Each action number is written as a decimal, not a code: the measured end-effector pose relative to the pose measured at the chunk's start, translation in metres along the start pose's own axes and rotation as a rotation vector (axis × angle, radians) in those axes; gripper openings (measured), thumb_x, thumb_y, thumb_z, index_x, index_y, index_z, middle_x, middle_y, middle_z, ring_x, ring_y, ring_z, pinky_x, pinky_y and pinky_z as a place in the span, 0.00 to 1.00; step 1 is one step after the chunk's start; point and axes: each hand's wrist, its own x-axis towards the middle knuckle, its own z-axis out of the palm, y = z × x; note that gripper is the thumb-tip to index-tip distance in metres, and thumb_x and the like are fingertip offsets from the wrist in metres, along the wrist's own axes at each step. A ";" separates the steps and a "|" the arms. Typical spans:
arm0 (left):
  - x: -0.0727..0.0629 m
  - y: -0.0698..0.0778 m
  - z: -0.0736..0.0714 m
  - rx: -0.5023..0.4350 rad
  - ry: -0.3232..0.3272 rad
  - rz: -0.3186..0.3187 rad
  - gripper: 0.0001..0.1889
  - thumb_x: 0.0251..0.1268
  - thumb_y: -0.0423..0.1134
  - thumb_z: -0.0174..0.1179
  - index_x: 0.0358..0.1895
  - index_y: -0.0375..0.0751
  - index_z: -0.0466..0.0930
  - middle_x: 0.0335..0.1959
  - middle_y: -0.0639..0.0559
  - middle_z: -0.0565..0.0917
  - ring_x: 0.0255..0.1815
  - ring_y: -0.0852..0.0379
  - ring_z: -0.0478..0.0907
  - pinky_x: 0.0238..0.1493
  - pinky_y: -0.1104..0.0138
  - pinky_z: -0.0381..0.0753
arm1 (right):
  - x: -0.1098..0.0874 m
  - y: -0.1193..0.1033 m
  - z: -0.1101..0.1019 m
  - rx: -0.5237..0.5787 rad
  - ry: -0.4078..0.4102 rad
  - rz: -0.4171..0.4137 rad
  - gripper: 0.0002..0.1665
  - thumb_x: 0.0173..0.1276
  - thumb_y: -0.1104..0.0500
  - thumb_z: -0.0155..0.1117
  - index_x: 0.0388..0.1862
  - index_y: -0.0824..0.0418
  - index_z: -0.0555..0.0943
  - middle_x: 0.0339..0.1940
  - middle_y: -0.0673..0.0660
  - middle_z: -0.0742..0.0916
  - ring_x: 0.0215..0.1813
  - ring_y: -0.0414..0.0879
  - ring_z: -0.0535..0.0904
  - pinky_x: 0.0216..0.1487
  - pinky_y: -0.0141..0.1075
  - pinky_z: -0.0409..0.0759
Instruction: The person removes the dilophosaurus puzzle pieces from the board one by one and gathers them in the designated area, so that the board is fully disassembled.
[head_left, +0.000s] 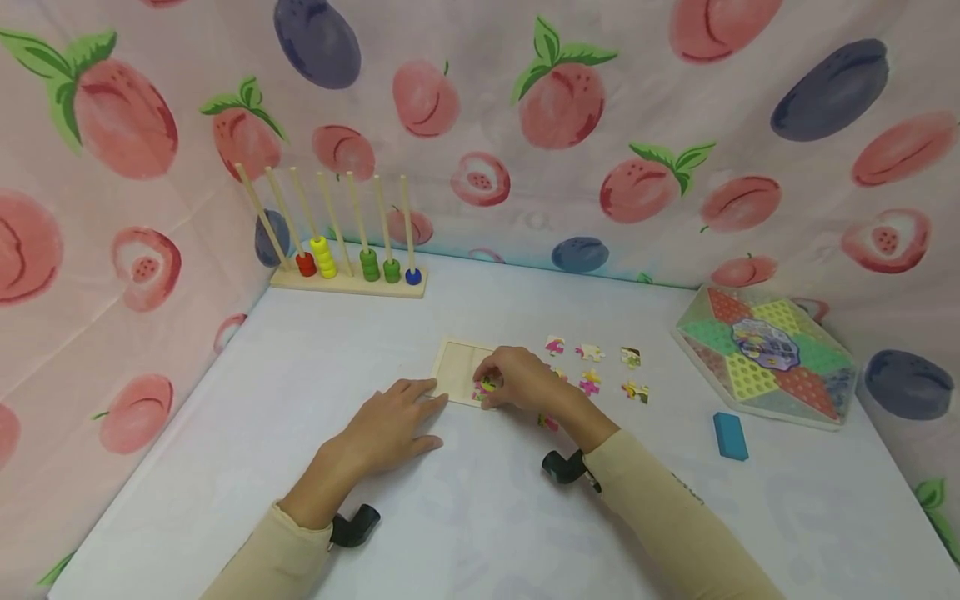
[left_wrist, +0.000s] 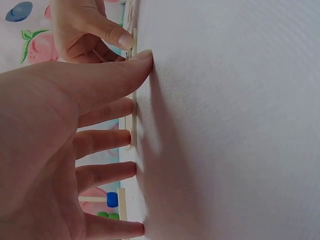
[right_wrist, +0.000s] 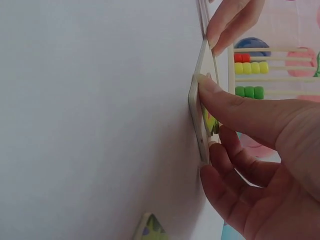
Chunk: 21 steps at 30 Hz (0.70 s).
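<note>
A shallow wooden puzzle tray lies mid-table, its left part bare wood. My left hand rests at the tray's near-left corner, fingers spread and fairly straight, fingertips at the rim. Over the tray's right side, my right hand curls its thumb and fingers about a pink, green and yellow jigsaw piece at the near-right corner. In the right wrist view, the thumb touches the tray rim, with the jigsaw piece between it and the fingers. Several loose jigsaw pieces lie right of the tray, some partly hidden by the right hand.
A wooden bead rack with upright rods and coloured beads stands at the back left. At right lie a hexagonal game board in clear wrap and a blue block. Patterned fabric rises behind the table.
</note>
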 end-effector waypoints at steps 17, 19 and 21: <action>-0.001 0.001 0.000 -0.006 -0.005 -0.011 0.32 0.65 0.53 0.69 0.71 0.48 0.76 0.75 0.44 0.72 0.75 0.42 0.70 0.64 0.36 0.77 | -0.005 0.002 0.001 0.049 0.006 -0.070 0.23 0.57 0.59 0.81 0.53 0.52 0.89 0.50 0.50 0.88 0.42 0.41 0.79 0.46 0.31 0.82; 0.000 0.000 0.001 -0.004 -0.005 -0.013 0.33 0.64 0.54 0.69 0.71 0.49 0.75 0.75 0.45 0.72 0.75 0.42 0.70 0.65 0.36 0.77 | -0.006 0.003 0.000 0.063 0.015 -0.081 0.23 0.58 0.60 0.80 0.54 0.53 0.89 0.51 0.50 0.88 0.43 0.40 0.80 0.47 0.31 0.84; 0.000 0.000 0.001 -0.004 -0.004 -0.015 0.33 0.64 0.54 0.69 0.71 0.50 0.75 0.76 0.45 0.72 0.75 0.42 0.70 0.65 0.36 0.77 | -0.006 0.004 -0.002 0.087 0.023 -0.082 0.23 0.60 0.59 0.79 0.56 0.54 0.88 0.53 0.51 0.88 0.44 0.41 0.82 0.48 0.32 0.85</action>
